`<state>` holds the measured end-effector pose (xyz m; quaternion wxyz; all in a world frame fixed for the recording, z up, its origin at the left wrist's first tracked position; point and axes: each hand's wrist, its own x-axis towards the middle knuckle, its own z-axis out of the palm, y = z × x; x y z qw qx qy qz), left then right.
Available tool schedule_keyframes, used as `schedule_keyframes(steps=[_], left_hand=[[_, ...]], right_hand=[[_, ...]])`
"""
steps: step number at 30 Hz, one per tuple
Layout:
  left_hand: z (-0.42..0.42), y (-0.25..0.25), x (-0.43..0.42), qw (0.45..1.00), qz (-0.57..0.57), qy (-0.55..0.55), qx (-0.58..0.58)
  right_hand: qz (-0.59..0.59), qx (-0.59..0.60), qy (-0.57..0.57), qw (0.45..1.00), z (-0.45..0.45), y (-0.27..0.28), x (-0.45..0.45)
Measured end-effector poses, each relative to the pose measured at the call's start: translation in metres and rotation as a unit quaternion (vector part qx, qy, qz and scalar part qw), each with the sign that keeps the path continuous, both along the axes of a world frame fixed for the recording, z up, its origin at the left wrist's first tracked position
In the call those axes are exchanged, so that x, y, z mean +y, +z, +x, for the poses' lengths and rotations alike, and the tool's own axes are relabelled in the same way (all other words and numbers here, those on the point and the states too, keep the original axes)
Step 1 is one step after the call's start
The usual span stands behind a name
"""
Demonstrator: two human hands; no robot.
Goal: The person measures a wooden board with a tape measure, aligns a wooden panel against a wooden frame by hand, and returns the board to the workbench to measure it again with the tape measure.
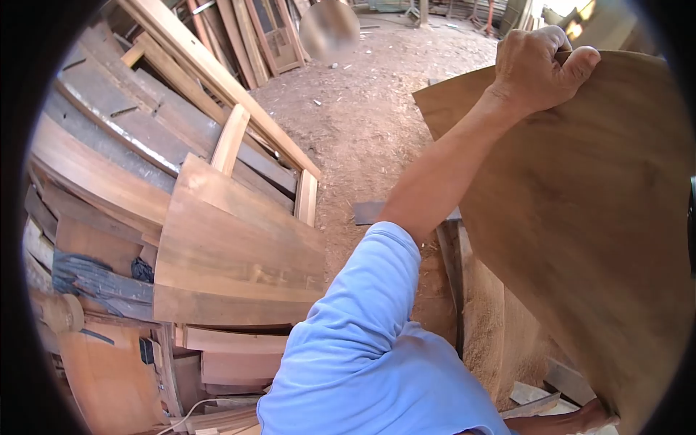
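Observation:
A large brown wooden panel [573,196] stands tilted on the right side of the view. My left hand [540,69] is closed over its upper edge, with the thumb on the right and the arm in a light blue sleeve reaching across the centre. Low at the right, my right hand [598,417] is at the panel's bottom edge; its fingers are mostly hidden and seem wrapped round that edge.
Another wooden panel [232,254] lies over stacked boards on the left. A long light timber frame [246,94] slants beside it. Sawdust-covered timber [482,319] and offcuts [569,380] are below the held panel. Doors [274,36] lean at the back, beyond the littered floor [362,109].

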<state>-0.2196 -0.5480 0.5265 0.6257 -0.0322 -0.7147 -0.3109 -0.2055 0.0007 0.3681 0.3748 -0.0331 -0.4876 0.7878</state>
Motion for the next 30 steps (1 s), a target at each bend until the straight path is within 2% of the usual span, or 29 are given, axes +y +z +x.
schedule_keyframes(steps=[7,8,9,10,11,12,13,14,15,17,19,21,24,26,28,30], left_hand=[[-0.002,-0.007,-0.042,0.997,0.058,0.047,0.000],[-0.007,-0.012,-0.052,0.993,0.032,0.104,0.041],[-0.012,-0.014,-0.053,0.985,0.008,0.153,0.083],[-0.012,-0.020,-0.061,0.994,0.027,0.103,0.014],[-0.012,-0.019,-0.059,0.986,0.050,0.153,0.034],[-0.019,-0.024,-0.075,0.988,0.024,0.152,-0.027],[-0.002,-0.009,-0.064,0.997,0.026,0.056,0.054],[0.006,-0.007,-0.062,0.999,0.041,0.035,0.003],[0.000,-0.009,-0.065,0.999,0.027,0.039,0.028],[-0.005,-0.010,-0.063,0.998,0.026,0.018,0.047],[-0.008,-0.010,-0.062,0.997,0.022,0.003,0.067],[-0.012,-0.009,-0.059,0.995,-0.031,0.005,0.100],[0.002,-0.006,-0.042,0.998,-0.043,-0.023,0.042],[0.004,-0.009,-0.033,0.994,-0.059,-0.056,0.067],[0.019,-0.012,-0.015,0.997,-0.049,-0.061,-0.022],[0.024,-0.009,0.008,0.993,-0.054,-0.109,0.004]], right_hand=[[0.019,0.046,0.054,0.997,-0.034,0.022,-0.030],[0.028,0.053,0.057,0.997,-0.038,0.027,-0.035],[0.120,0.030,-0.017,0.992,-0.045,0.025,-0.031],[0.209,-0.003,-0.102,0.972,-0.054,0.021,-0.026],[0.283,-0.037,-0.190,0.940,-0.063,0.018,-0.021],[0.233,-0.027,-0.144,0.961,-0.067,0.018,-0.014],[0.179,-0.018,-0.101,0.978,-0.071,0.017,-0.006],[0.154,-0.015,-0.073,0.985,-0.060,0.031,-0.041],[0.155,-0.016,-0.087,0.984,-0.052,0.036,-0.055],[0.054,0.006,-0.049,0.997,-0.037,0.041,-0.074],[0.040,-0.004,-0.068,0.997,-0.017,0.048,-0.094],[0.022,-0.013,-0.089,0.996,-0.003,0.046,-0.091],[0.000,-0.013,-0.057,0.998,0.018,0.028,-0.070],[-0.001,0.002,-0.027,1.000,0.034,0.015,-0.052],[-0.013,0.010,-0.011,1.000,0.056,-0.003,-0.027],[-0.063,0.033,0.062,0.996,0.075,-0.022,0.003]])
